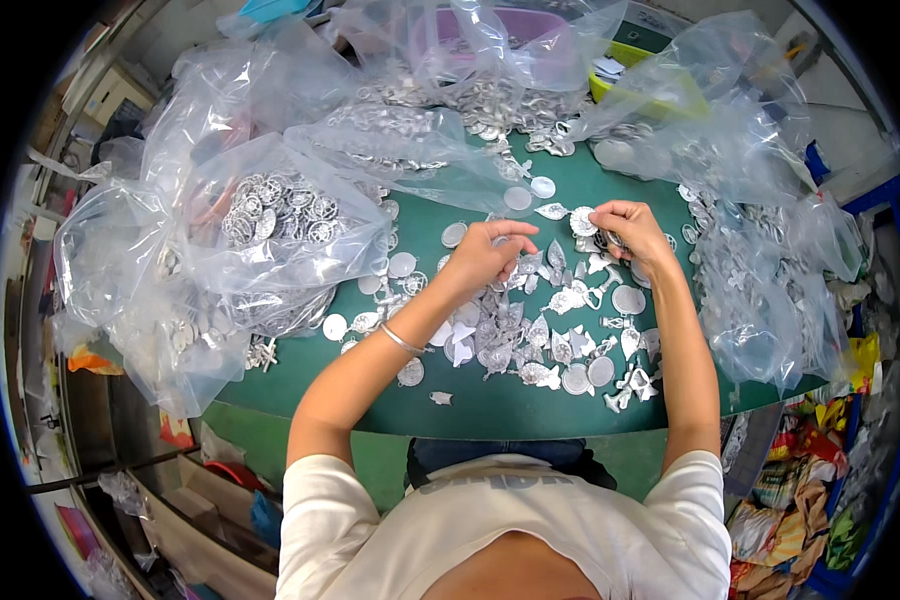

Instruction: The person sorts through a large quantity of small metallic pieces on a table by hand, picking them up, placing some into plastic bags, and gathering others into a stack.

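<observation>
A heap of small silver metal pendants [550, 335], some round and some leaf or figure shaped, lies on the green table [510, 405] in front of me. My left hand [485, 255] hovers over the heap's far edge with fingertips pinched together on a small piece that I cannot make out. My right hand [625, 232] is curled around several silver pendants, and a round toothed disc [582, 221] lies at its fingertips. A thin bracelet [402, 340] sits on my left wrist.
Large clear plastic bags full of silver pieces stand on the left [260, 230], at the back [490, 60] and on the right [760, 270]. A yellow tray [620, 85] is at the back right. Coloured wrappers [820, 500] pile up at lower right.
</observation>
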Demonstrator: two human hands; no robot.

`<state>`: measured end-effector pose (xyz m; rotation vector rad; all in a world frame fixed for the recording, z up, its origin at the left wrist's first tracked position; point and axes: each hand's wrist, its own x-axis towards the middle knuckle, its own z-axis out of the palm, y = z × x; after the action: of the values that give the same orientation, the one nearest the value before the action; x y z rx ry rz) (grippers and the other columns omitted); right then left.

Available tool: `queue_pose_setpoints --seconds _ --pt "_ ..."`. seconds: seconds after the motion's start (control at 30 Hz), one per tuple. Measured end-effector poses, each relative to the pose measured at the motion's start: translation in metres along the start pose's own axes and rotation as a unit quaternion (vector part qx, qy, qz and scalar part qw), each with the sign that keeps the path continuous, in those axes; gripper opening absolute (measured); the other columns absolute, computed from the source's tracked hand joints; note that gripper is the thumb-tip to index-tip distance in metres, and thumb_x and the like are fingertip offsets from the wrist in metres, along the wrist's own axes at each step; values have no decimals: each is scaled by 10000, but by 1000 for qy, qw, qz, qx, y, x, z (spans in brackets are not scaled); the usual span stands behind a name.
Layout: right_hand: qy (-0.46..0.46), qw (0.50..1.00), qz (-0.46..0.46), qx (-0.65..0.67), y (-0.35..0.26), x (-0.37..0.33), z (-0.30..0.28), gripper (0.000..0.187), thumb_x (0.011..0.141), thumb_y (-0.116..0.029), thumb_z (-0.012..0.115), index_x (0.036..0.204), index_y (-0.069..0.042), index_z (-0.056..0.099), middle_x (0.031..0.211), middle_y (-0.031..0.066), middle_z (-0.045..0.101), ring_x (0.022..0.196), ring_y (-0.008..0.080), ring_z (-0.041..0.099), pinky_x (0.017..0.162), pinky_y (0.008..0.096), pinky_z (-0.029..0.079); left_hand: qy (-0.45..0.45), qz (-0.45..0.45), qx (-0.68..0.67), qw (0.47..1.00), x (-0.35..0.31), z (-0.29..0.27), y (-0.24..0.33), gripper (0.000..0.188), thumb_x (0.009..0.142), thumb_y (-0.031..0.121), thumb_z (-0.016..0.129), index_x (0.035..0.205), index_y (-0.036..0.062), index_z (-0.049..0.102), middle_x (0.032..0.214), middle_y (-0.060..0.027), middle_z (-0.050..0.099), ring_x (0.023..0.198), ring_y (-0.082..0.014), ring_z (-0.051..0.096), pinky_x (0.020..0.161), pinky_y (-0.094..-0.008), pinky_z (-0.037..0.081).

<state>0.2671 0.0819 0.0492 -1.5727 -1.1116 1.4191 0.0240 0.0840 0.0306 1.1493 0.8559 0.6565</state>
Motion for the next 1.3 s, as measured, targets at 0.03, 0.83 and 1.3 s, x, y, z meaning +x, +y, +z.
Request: queue_pose_setpoints --seconds 0.03,0.83,1.3 --pt "5 1000 -16 -24 2 -3 1 103 807 -138 641 796 -37 629 568 -25 532 368 39 418 333 185 230 4 1 -1 1000 -3 3 -1 291 884 111 529 1138 -30 553 921 -62 610 567 -57 436 492 -207 394" --pt "91 891 -192 -401 40 -15 22 212 682 -218 734 830 -72 695 768 155 653 745 327 633 678 402 495 -33 -143 -306 941 -69 42 -37 283 862 72 533 1130 -17 510 1002 -125 593 856 -199 597 577 -253 466" --pt "-207 975 13 75 9 -58 42 171 791 -186 686 856 -43 618 678 26 594 437 63 490 349 181 266 106 19 -111 988 -60 63 -20 283 873 93 574 1142 29 509 868 -43 581 735 -104 541 524 -219 398"
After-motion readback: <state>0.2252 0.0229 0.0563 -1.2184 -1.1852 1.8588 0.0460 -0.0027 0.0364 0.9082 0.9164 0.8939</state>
